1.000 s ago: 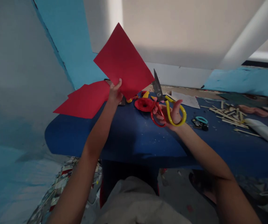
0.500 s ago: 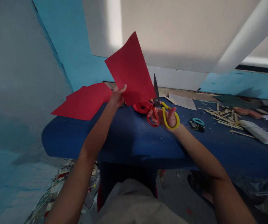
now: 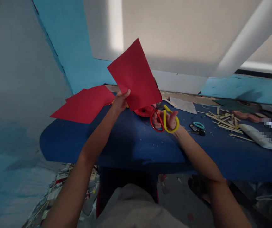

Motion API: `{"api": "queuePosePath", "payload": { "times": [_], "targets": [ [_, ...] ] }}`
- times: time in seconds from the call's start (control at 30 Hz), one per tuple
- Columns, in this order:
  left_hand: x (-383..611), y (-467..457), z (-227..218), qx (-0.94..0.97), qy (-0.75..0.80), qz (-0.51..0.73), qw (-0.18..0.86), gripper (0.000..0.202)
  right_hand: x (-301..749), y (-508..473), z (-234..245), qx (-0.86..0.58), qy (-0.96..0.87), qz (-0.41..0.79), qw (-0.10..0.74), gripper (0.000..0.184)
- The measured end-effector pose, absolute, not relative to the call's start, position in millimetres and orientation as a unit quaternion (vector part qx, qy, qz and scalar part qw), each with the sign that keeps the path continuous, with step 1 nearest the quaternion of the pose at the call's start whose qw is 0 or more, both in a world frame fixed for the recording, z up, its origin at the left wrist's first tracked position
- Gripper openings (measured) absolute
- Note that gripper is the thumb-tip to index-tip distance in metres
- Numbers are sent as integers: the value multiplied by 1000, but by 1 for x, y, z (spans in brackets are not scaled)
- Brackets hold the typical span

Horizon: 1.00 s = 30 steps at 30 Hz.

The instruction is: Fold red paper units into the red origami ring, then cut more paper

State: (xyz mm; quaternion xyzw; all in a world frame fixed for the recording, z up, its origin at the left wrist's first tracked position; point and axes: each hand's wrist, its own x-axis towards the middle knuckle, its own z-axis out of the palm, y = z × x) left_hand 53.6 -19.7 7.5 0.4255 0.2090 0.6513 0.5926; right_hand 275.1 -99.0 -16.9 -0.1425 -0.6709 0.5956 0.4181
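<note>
A sheet of red paper (image 3: 136, 72) stands tilted up in the air above the table. My left hand (image 3: 122, 99) pinches its lower left edge, thumb on the near side. In my right hand (image 3: 165, 119) is a pair of scissors (image 3: 171, 126) with one red and one yellow handle. Their dark blades lie mostly behind the paper's right edge, with only a sliver showing. Below the sheet sits a round red pleated piece (image 3: 145, 111) on the table, partly hidden by the paper and the scissors.
More red sheets (image 3: 83, 104) lie at the table's left end. To the right on the blue table (image 3: 117, 142) are small teal-handled cutters (image 3: 199, 125), thin wooden sticks (image 3: 223, 120), a white glue gun (image 3: 260, 136) with a cord and a white paper piece (image 3: 183, 105). A wall rises behind.
The scissors' handles have come closer together, and the blades have gone from beside the paper to behind its right edge. The sheet sits slightly lower in view.
</note>
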Motion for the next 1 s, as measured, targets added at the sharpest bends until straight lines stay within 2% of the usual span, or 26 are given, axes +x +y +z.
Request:
{"api": "queuePosePath", "payload": {
  "times": [0.2, 0.43, 0.63, 0.87, 1.0],
  "targets": [
    [53, -19, 8, 417, 197, 662, 591, 10, 278, -103, -18, -133, -716, 581, 362, 89],
    [64, -23, 1, 428, 204, 627, 618, 14, 269, -99, -24, -134, -681, 572, 437, 89],
    [66, -26, 1, 420, 191, 631, 623, 9, 276, -89, -22, -100, -691, 558, 449, 96],
    [73, -34, 2, 415, 196, 629, 627, 14, 283, -83, -34, -188, -664, 528, 495, 84],
    [75, -35, 0, 415, 191, 638, 620, 15, 281, -83, -31, -169, -682, 536, 469, 89]
  ]
}}
